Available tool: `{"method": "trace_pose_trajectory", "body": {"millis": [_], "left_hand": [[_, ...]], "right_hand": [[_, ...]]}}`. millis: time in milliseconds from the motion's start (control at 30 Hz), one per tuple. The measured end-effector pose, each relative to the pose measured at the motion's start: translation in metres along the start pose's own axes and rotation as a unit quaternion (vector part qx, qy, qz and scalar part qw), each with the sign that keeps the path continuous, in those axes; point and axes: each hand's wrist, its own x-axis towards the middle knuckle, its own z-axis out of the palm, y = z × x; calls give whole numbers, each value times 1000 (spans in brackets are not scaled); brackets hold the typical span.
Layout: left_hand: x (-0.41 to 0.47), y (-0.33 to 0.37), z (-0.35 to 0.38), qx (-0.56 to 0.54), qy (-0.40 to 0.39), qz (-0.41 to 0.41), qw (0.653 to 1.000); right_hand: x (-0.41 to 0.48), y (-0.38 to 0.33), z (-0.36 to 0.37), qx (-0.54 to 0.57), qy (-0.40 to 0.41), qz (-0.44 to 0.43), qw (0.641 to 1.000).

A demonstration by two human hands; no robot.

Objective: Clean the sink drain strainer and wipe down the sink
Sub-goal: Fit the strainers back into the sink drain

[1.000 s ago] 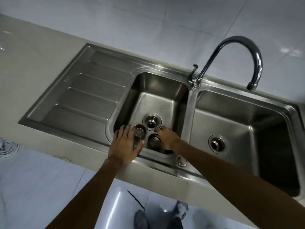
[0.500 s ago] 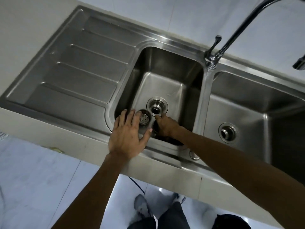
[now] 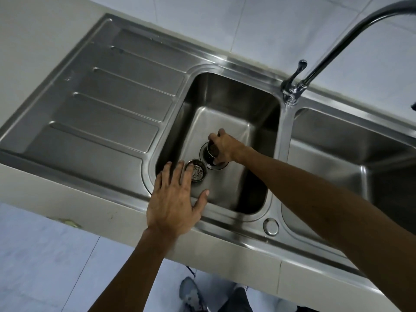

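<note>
Steel sink, right hand grip holding cup, left hand splayed wide

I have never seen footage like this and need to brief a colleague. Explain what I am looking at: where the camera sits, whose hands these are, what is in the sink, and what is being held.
There is no machine here. A person wears one wide-angle camera on the head, looking down, so both bare arms reach in from the bottom of the picture and the person's shoes show on the floor below.

The steel sink has a ribbed draining board on the left and two basins. A curved tap stands behind the divider.

The right hand has closed its grip on a dark cup-shaped drain part right at the drain opening of the middle basin. The left hand rests open at the basin's near edge, fingertips beside or touching a round perforated strainer lying on the basin floor.
</note>
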Motion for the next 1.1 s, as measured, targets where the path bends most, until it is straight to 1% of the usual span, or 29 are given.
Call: {"method": "trace_pose_trajectory", "body": {"millis": [133, 300, 500, 633, 800, 900, 1000, 1100], "left_hand": [[1, 0, 1, -4, 2, -1, 1000], [0, -1, 1, -10, 6, -2, 1000], [1, -2, 2, -1, 8, -3, 1000], [1, 0, 2, 3, 6, -5, 1000], [1, 0, 2, 4, 13, -5, 1000], [2, 0, 2, 7, 9, -5, 1000], [2, 1, 1, 7, 6, -5, 1000], [1, 1, 0, 3, 4, -5, 1000]], "right_hand": [[8, 4, 12, -32, -14, -15, 999], [10, 7, 28, -55, -8, -27, 998], [15, 5, 28, -64, -22, -38, 997], [16, 3, 27, -78, -30, -30, 996], [12, 2, 24, -75, -34, -25, 996], [8, -3, 20, -41, -29, -18, 999], [-5, -18, 12, -19, -54, -66, 996], [-21, -38, 17, -24, -74, -113, 991]]}}
